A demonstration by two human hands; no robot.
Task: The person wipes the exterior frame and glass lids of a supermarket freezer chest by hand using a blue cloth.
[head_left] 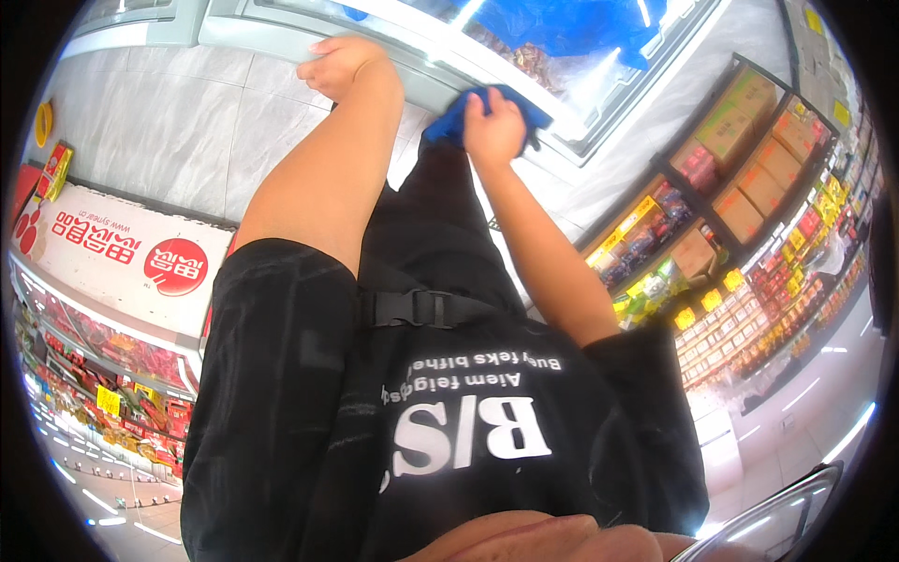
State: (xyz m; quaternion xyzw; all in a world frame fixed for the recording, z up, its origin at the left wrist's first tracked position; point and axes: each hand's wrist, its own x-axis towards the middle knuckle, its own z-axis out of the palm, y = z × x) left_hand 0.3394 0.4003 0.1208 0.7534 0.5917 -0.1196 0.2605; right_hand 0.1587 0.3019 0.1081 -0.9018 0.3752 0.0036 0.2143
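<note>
My right hand [495,130] presses a dark blue cloth [449,119] against the front edge of a chest freezer [414,84]. The cloth is bunched under the fingers, and one corner sticks out to the right. My left hand [348,67] is at the freezer's grey front, further left, with its fingers partly curled. Nothing shows in that hand, but its palm side is hidden. Through the freezer's glass top I see a blue sheet [562,24] and some brownish packed goods [530,63].
A shelf rack [716,175] with cardboard boxes and packets stands at the right. On my left is a white freezer panel [105,239] bearing red writing, with packaged goods beyond it. A yellow ring-shaped object [43,125] is at the far left, near the grey tiled floor [175,126].
</note>
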